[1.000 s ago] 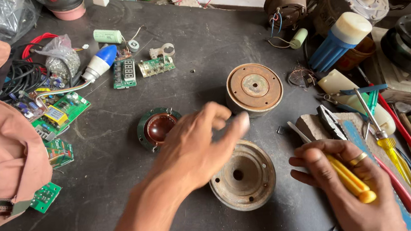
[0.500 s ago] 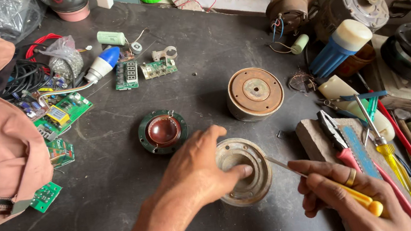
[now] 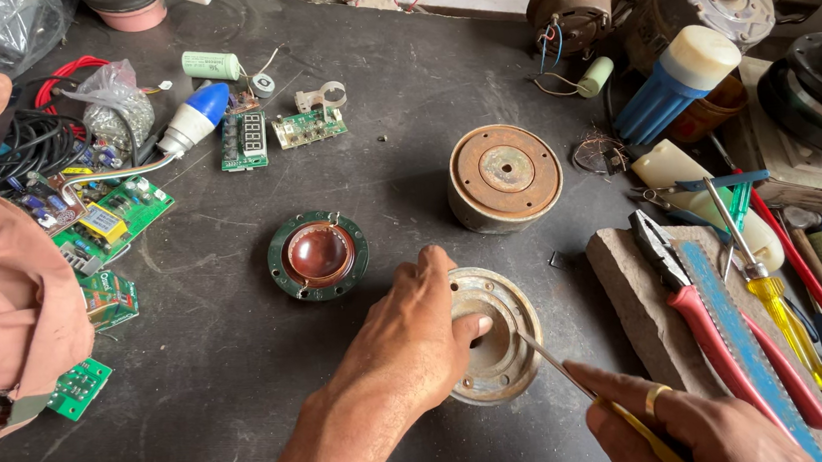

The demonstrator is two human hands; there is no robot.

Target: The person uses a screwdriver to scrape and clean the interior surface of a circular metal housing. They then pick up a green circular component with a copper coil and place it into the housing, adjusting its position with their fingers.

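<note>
Hands on round metal cover (image 3: pixel 503 353)
Left hand (image 3: pixel 412 346) grips the cover; right hand (image 3: pixel 696 425) is clamped on a screwdriver (image 3: pixel 588 395), tip inside it.

Rusty-brown metal cover (image 3: pixel 500 325), yellow-handled screwdriver (image 3: pixel 588 395)

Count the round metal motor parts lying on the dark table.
3: a dish under the left hand, a rusty drum behind it, a green-rimmed disc to its left. More may be hidden.
</note>
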